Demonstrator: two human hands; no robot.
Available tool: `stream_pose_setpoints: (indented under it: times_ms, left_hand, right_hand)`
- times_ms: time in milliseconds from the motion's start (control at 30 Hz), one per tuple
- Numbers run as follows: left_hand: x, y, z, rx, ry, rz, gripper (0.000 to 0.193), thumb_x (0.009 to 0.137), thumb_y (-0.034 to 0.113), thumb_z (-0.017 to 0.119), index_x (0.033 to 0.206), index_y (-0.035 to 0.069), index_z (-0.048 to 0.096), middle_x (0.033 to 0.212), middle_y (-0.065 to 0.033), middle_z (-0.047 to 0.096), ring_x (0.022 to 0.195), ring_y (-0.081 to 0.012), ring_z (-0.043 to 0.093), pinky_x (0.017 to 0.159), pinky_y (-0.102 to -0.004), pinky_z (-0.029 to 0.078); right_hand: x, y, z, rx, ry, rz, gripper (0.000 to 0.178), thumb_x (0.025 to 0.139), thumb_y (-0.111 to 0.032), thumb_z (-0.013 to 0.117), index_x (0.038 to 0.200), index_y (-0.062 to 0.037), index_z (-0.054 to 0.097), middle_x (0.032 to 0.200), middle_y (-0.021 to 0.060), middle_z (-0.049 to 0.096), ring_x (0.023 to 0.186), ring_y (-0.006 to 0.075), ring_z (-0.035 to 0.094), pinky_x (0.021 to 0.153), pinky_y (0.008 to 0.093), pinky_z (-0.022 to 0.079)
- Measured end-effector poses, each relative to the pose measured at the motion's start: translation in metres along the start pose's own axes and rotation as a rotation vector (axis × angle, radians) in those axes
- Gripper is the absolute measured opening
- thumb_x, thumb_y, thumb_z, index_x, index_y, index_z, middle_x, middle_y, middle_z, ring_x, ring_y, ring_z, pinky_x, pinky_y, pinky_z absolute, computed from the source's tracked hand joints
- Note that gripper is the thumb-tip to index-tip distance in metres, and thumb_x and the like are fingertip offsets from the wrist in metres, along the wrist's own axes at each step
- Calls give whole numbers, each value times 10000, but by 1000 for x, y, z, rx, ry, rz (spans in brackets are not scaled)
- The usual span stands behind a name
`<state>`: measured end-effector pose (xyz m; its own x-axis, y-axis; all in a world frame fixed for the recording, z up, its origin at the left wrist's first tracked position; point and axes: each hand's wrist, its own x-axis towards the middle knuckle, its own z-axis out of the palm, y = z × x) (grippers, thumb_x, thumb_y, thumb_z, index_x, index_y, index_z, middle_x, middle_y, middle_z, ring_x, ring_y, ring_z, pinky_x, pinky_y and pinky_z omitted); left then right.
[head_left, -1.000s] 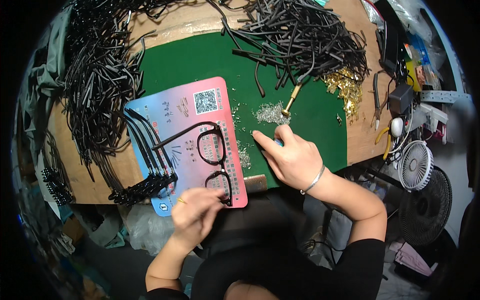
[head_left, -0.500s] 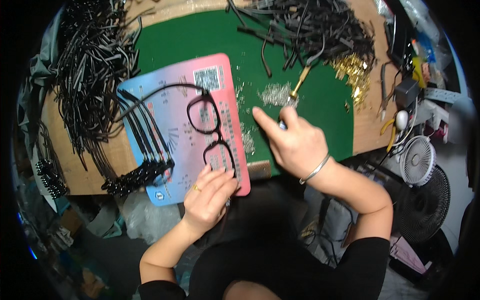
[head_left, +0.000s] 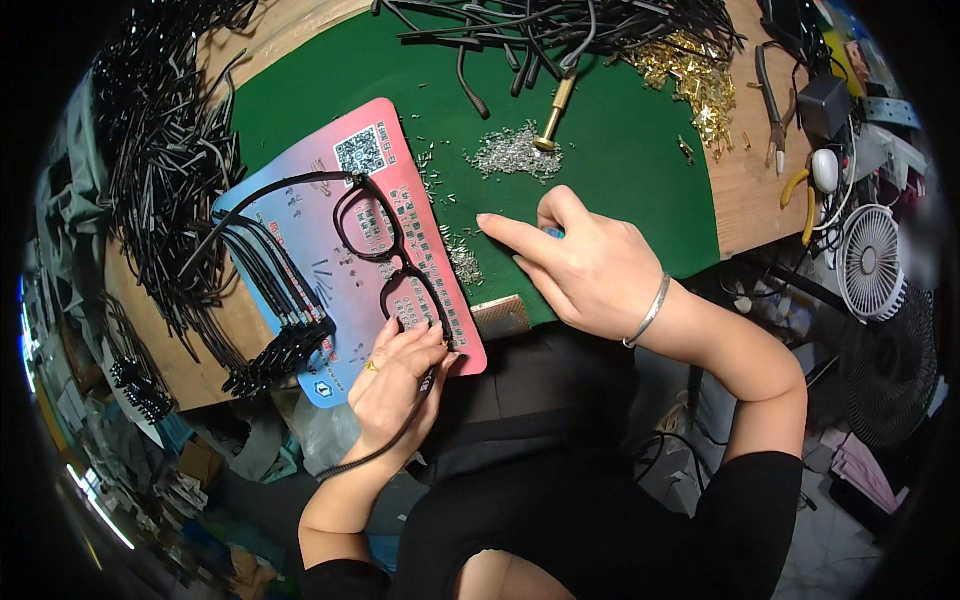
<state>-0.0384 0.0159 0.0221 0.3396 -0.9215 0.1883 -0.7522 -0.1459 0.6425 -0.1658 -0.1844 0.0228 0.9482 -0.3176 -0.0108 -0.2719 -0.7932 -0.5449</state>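
Observation:
A black eyeglass frame (head_left: 399, 258) lies on a pink and blue printed mat (head_left: 350, 250), one temple stretched out to the far left. My left hand (head_left: 398, 385) grips its near end at the hinge, fingertips and thumb closed there. The other black temple (head_left: 400, 435) runs back over my left wrist. My right hand (head_left: 590, 262) hovers over the green mat with the index finger stretched out and the other fingers curled. A bit of blue shows between its thumb and index finger; the rest of that thing is hidden. Small silver screws or pins (head_left: 515, 152) lie heaped beyond it.
A brass-coloured tool (head_left: 555, 112) lies by the silver heap. Many black temples (head_left: 170, 150) are piled at left and far side. Gold hinge-like pieces (head_left: 697, 85) sit at the far right, near pliers (head_left: 770, 110). Fans (head_left: 870, 260) stand right of the table.
The view has shifted. My right hand has drawn back toward me from the silver heap. The near temple has swung up across my left wrist, while my left hand keeps hold of the frame.

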Motion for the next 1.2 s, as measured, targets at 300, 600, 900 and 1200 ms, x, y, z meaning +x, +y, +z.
stream_pose_setpoints:
  times_ms: [300,600,900,1200]
  left_hand:
    - [1,-12,5,88,46,92,188,666,58,755,801,46,625,812,-69,660,771,-224,640,804,-395,503]
    - [-2,-20,15,25,122,109,126,668,23,723,764,55,649,842,-64,668,802,-229,641,837,-403,497]
    - [-4,-23,15,19,120,108,132,666,16,725,767,49,647,828,-69,668,812,-227,646,853,-406,492]
    - [-4,-25,17,-14,159,144,120,683,24,735,738,52,631,813,-78,673,787,-233,662,859,-405,493]
  right_hand:
    - [-4,3,-11,187,-206,-187,321,794,-152,583,1115,-163,570,844,128,482,578,263,596,482,356,502]
    - [4,-15,7,180,-313,-299,356,766,-141,612,1117,-201,602,770,81,479,488,211,562,423,316,481]
    - [5,-16,8,163,-307,-350,380,751,-136,614,1125,-198,583,775,78,477,505,208,567,421,318,479]
    - [13,-12,10,53,-398,-474,405,710,-125,591,1100,-82,489,865,157,496,530,271,602,439,382,485]
